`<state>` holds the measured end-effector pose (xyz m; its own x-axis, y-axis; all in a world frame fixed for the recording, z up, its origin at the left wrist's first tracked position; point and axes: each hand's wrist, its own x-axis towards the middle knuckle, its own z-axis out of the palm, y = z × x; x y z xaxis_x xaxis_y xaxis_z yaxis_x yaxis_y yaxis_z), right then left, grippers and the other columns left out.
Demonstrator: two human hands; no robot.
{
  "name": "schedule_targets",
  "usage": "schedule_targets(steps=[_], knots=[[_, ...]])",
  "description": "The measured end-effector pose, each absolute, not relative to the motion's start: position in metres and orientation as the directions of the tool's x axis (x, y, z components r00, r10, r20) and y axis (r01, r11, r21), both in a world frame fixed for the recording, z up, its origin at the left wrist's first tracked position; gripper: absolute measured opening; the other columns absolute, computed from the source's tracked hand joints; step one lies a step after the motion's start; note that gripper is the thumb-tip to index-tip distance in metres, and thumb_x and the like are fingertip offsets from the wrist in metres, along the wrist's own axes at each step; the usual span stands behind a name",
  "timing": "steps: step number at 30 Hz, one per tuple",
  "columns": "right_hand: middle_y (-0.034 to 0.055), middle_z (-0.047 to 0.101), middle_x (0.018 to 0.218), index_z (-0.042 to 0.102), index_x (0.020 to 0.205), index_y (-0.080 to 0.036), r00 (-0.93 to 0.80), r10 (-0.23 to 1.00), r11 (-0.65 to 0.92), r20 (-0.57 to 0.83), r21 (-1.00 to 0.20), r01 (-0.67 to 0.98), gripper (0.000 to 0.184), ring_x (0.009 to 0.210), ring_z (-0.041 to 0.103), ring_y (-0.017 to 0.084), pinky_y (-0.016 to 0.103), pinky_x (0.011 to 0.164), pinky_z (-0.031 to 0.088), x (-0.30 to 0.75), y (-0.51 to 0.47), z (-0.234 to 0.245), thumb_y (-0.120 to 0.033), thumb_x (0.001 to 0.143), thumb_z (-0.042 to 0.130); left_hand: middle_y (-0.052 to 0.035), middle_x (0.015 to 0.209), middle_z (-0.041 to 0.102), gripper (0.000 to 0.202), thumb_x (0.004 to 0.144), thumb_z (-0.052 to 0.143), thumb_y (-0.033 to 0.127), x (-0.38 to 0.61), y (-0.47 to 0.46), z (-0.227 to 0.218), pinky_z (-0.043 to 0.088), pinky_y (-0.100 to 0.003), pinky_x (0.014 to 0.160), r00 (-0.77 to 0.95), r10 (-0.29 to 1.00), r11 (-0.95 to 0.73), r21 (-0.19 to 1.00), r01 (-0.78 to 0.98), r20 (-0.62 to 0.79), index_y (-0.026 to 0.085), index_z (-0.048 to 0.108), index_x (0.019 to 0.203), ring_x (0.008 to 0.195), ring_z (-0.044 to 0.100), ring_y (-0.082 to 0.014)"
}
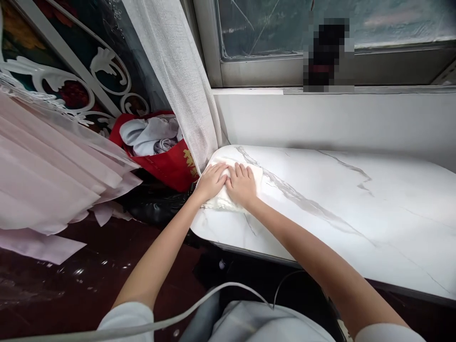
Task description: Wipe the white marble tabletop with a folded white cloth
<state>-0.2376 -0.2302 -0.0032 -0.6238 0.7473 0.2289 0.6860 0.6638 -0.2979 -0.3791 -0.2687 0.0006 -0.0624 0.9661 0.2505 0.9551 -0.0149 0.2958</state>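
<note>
A pink drape (50, 161) is filling the frame's left, while a red bag (178, 176) and a white curtain (178, 61) are crowding the tabletop's (320, 180) left end. There, near centre, a white cloth (223, 200) is lying beneath the left hand (213, 181) and right hand (242, 185), whose fingers are resting on it, extended and slightly parted.

Curtain (181, 71) bars the back left; tabletop (327, 178) runs free rightward.

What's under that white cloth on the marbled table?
The white cloth lies on the marbled tabletop, with the left hand and right hand on top. The patch it covers is hidden.
</note>
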Motion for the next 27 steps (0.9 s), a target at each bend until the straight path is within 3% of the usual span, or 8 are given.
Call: schedule_targets(steps=[10, 20, 27], knots=[[0.0191, 0.038, 0.157, 0.043, 0.15, -0.006, -0.74, 0.613, 0.789, 0.279, -0.263, 0.554, 0.055, 0.147, 0.032, 0.031, 0.05, 0.121, 0.018, -0.196, -0.289, -0.003, -0.033, 0.103, 0.032, -0.0128, 0.146, 0.056, 0.048, 0.097, 0.029, 0.025, -0.334, -0.351, -0.008, 0.031, -0.048, 0.12, -0.13, 0.925, 0.08, 0.152, 0.985, 0.357, 0.013, 0.054, 0.137, 0.138, 0.048, -0.0243], [0.0177, 0.041, 0.155, 0.047, 0.148, -0.007, -0.801, 0.516, 0.855, 0.305, -0.234, 0.462, 0.054, 0.145, 0.035, 0.031, 0.049, 0.122, 0.02, -0.161, -0.288, -0.003, -0.034, 0.102, 0.035, -0.0154, 0.144, 0.057, 0.048, 0.098, 0.027, 0.024, -0.297, -0.363, -0.013, 0.034, -0.052, 0.118, -0.164, 0.904, 0.144, 0.081, 0.986, 0.394, 0.012, 0.053, 0.137, 0.137, 0.049, -0.0282], [0.0187, 0.042, 0.154, 0.048, 0.146, -0.004, -0.813, 0.493, 0.869, 0.309, -0.233, 0.437, 0.055, 0.145, 0.036, 0.032, 0.049, 0.122, 0.021, -0.158, -0.256, -0.007, -0.034, 0.101, 0.038, -0.0161, 0.146, 0.055, 0.05, 0.097, 0.027, 0.025, -0.3, -0.331, -0.007, 0.03, -0.052, 0.12, -0.125, 0.944, 0.102, 0.088, 0.991, 0.304, 0.009, 0.052, 0.137, 0.14, 0.046, -0.0281]])
